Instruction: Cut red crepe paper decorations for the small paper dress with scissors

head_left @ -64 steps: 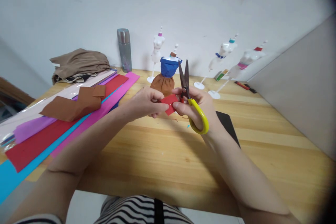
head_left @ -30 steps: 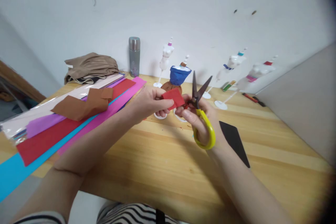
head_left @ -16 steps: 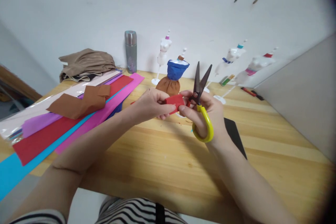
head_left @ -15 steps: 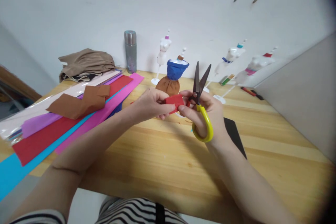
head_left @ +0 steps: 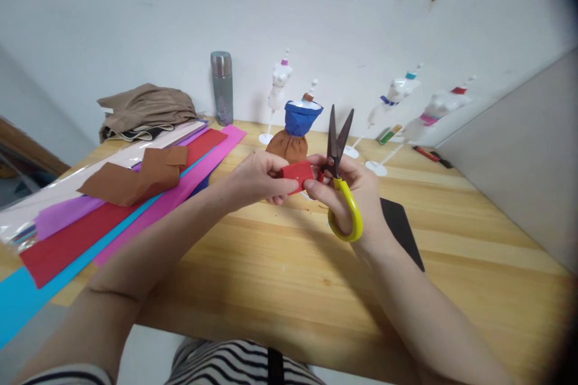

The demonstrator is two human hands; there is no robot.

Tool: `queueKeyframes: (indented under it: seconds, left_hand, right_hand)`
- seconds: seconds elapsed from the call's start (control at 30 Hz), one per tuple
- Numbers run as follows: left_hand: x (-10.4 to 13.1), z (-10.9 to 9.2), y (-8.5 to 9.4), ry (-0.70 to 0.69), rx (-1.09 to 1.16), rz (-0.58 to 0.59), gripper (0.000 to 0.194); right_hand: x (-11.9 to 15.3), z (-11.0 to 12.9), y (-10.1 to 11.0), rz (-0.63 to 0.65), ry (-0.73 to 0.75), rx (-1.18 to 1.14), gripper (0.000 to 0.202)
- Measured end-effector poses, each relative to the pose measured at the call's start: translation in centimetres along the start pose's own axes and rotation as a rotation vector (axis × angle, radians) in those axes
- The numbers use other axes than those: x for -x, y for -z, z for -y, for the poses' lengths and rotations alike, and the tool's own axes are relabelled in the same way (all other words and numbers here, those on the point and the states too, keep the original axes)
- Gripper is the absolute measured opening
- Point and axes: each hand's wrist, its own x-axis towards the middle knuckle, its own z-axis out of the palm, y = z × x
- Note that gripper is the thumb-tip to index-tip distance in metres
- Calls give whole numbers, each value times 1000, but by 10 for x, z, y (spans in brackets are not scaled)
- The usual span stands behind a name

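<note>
A small red piece of fabric (head_left: 298,175) is stretched between my two hands above the table. My left hand (head_left: 257,179) pinches its left end between thumb and fingers. My right hand (head_left: 356,192) grips the right end, and a pair of scissors with yellow handles (head_left: 347,216) hangs on that same hand, blades parted and pointing up. Just behind the fabric stands a small dress form (head_left: 303,118) in a blue top and a gathered brown skirt, its lower part hidden by my hands.
Coloured fabric strips (head_left: 85,240) and a brown piece (head_left: 135,177) cover the left side, with folded tan cloth (head_left: 147,107) behind. A flask (head_left: 222,89), other white dress forms (head_left: 397,91) and a black flat object (head_left: 401,231) stand or lie around.
The scissor blades have come slightly closer together. The whole view has shifted a little; both hands keep their hold on the red fabric.
</note>
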Motion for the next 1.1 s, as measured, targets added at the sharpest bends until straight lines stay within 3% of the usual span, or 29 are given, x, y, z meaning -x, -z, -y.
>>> queueKeyframes:
  seconds: [0.1, 0.33, 0.5, 0.73, 1.1]
  left_hand:
    - [2, -4, 4, 3, 40, -28, 11]
    - [6, -8, 18, -95, 95, -159, 14]
    - [8, -14, 21, -119, 75, -223, 18]
    - [8, -16, 17, -72, 51, -249, 20]
    - [5, -18, 13, -9, -20, -279, 24]
  right_hand:
    - [0, 4, -2, -79, 28, -111, 39]
    - [0, 8, 1, 189, 40, -26, 57]
    - [2, 1, -2, 324, 33, 70, 57]
    - [5, -11, -2, 329, -15, 87, 55]
    - [5, -8, -1, 373, 29, 133, 39]
